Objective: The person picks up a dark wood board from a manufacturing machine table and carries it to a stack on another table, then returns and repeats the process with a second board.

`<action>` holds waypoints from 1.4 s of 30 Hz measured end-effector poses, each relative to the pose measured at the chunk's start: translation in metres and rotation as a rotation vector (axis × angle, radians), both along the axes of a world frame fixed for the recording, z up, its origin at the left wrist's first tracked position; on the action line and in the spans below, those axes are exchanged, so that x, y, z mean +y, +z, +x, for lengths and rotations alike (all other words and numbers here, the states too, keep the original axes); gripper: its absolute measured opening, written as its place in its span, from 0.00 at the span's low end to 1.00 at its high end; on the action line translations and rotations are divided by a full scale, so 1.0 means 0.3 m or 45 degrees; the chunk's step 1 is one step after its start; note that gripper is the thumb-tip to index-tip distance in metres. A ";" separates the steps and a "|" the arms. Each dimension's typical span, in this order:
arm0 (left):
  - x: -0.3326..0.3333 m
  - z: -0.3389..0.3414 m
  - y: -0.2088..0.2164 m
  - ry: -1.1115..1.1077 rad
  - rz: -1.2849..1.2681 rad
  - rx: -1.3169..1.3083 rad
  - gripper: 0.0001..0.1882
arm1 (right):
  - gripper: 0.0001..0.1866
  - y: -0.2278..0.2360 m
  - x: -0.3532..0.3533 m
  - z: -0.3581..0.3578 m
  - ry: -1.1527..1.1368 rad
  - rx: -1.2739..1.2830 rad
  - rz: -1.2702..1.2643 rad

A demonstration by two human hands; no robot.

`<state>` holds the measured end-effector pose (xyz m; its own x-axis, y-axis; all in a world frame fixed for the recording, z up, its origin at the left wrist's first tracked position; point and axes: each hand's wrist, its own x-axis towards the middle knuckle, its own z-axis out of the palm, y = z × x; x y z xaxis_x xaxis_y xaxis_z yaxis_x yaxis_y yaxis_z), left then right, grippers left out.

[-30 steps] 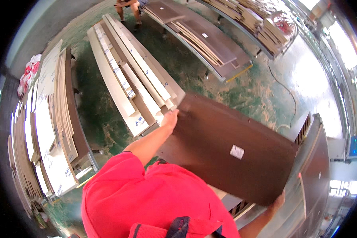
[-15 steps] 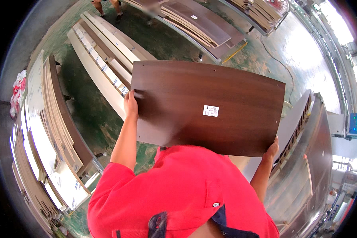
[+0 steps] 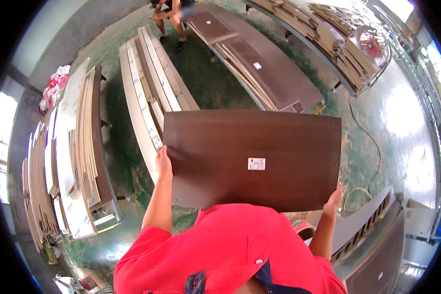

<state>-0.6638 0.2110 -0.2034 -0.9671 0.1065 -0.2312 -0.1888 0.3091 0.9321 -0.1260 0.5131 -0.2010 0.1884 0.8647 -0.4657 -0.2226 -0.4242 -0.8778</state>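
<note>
A dark brown wood-grain panel (image 3: 215,147) is held flat in front of my chest, carrying a small white label (image 3: 256,163) near its middle. Small holes show close to its edges. My left hand (image 3: 164,163) grips the left edge, and my right hand (image 3: 333,197) grips the right edge near the lower corner. The fingers of both hands are partly hidden beneath the panel.
Pale long boards (image 3: 149,73) lie on a low stand ahead left. Stacked panels (image 3: 90,142) stand farther left. Brown panels (image 3: 269,68) rest on a table ahead, where a person (image 3: 169,17) sits. Board strips (image 3: 328,41) and a fan (image 3: 371,43) are far right. A cable (image 3: 370,137) crosses the floor.
My view has turned and lifted, so the panel sits lower and more level, and more of the tables and the person ahead shows. Both hands keep their hold on the panel.
</note>
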 end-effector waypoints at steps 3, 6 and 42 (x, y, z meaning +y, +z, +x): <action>0.104 0.025 0.033 0.070 0.056 0.022 0.23 | 0.22 -0.063 0.175 0.019 0.010 -0.089 0.081; 0.171 0.016 0.015 0.101 0.087 0.028 0.21 | 0.21 -0.110 0.292 0.008 0.050 -0.167 0.095; 0.998 -1.444 0.052 0.634 0.045 -0.020 0.28 | 0.31 -0.067 1.775 -2.282 0.711 -0.358 0.002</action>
<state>-1.0971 0.5105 -0.1878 -0.8989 -0.3591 -0.2510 -0.3197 0.1458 0.9362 -0.8106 1.0457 -0.2210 -0.1768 0.8686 -0.4629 0.2721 -0.4089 -0.8711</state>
